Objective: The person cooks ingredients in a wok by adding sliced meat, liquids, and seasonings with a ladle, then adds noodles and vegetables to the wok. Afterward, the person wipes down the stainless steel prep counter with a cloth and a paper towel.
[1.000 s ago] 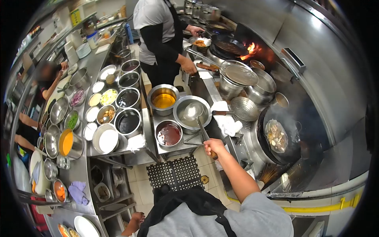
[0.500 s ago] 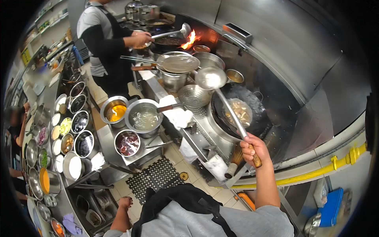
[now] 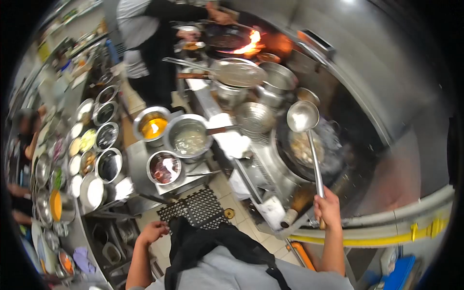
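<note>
Beyond the right hand [image 3: 328, 209], wrapped around the ladle [image 3: 303, 116], the food [image 3: 300, 149] looks blurred; the left hand [image 3: 153, 232] is half spread.

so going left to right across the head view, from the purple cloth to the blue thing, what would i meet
Purple cloth, left hand, pot of pale liquid, skimmer, ladle bowl, right hand, blue thing.
</note>
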Available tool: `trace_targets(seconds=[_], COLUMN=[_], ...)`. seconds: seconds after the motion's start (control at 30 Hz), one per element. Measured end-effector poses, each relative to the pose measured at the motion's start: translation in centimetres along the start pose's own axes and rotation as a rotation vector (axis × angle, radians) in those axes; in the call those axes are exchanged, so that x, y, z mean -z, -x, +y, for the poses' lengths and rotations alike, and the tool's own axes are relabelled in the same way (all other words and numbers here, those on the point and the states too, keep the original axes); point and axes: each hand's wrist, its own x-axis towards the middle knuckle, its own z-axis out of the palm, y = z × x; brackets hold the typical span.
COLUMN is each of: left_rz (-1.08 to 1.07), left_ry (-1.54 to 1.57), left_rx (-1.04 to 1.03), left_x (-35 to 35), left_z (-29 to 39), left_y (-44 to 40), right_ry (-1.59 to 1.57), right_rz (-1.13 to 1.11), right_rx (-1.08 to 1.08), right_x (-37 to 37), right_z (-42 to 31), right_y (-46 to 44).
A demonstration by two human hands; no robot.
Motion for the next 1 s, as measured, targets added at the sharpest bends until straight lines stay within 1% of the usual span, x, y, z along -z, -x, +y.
trace_targets(seconds=[0.07,0.1,0.2,0.23,0.27,0.33,0.37,0.4,0.47,0.53,0.6,0.63,0.67,0.7,0.77,0.9,1.0], left_rz=[-0.047,-0.056,-0.061,-0.04,-0.013,-0.035,-0.064,-0.093,-0.106,-0.09,-0.041,-0.033,-0.031,-0.013,0.031,-0.001,-0.021], left_ry=[0.173,0.225,0.35,0.364,0.377,0.458,0.448,0.488,0.488,0.504,0.46,0.443,0.453,0.446,0.428,0.513,0.517], left_rx=[-0.075,-0.123,-0.299,-0.355,-0.363,-0.498,-0.543,-0.545,-0.53,-0.542,-0.536,-0.531,-0.534,-0.533,-0.526,-0.529,-0.535], left_x=[2.6,4.2,9.1,10.6,12.0,15.7,17.6,19.1,22.9,26.4,29.3,30.8,32.2,33.3,35.3,38.2,38.7], left_z=[4.4,5.4,7.3,8.3,8.3,8.1,7.5,6.9,5.7,3.9,2.9,2.3,1.7,1.1,0.5,0.0,0.2], left_y=[3.7,4.4,6.4,7.5,8.4,8.9,8.9,9.0,8.8,8.4,8.2,8.1,7.9,7.8,7.5,6.4,5.7], right_ry=[-0.282,-0.326,-0.427,-0.443,-0.458,-0.424,-0.366,-0.385,-0.268,-0.147,-0.111,-0.023,0.064,0.098,0.16,0.255,0.276], right_rz=[-0.216,-0.344,-0.687,-0.755,-0.821,-0.94,-0.962,-0.971,-0.954,-0.944,-0.934,-0.894,-0.852,-0.82,-0.794,-0.779,-0.756], right_rx=[-0.128,-0.19,-0.383,-0.421,-0.461,-0.47,-0.444,-0.441,-0.395,-0.276,-0.247,-0.159,-0.07,-0.042,-0.029,0.029,0.016], right_x=[-3.5,-5.6,-14.3,-18.2,-22.5,-30.7,-34.8,-38.7,-46.5,-53.7,-59.0,-61.2,-63.0,-64.1,-66.0,-67.6,-68.0], right_z=[-1.9,-2.4,-3.7,-4.1,-4.6,-6.3,-7.0,-7.6,-8.7,-9.3,-10.3,-10.5,-10.6,-10.6,-10.4,-10.9,-10.8], right_y=[2.2,2.5,2.0,1.8,1.6,1.3,1.0,1.0,0.2,-0.2,-0.2,-0.3,-0.5,-0.4,-0.6,-0.2,-0.1])
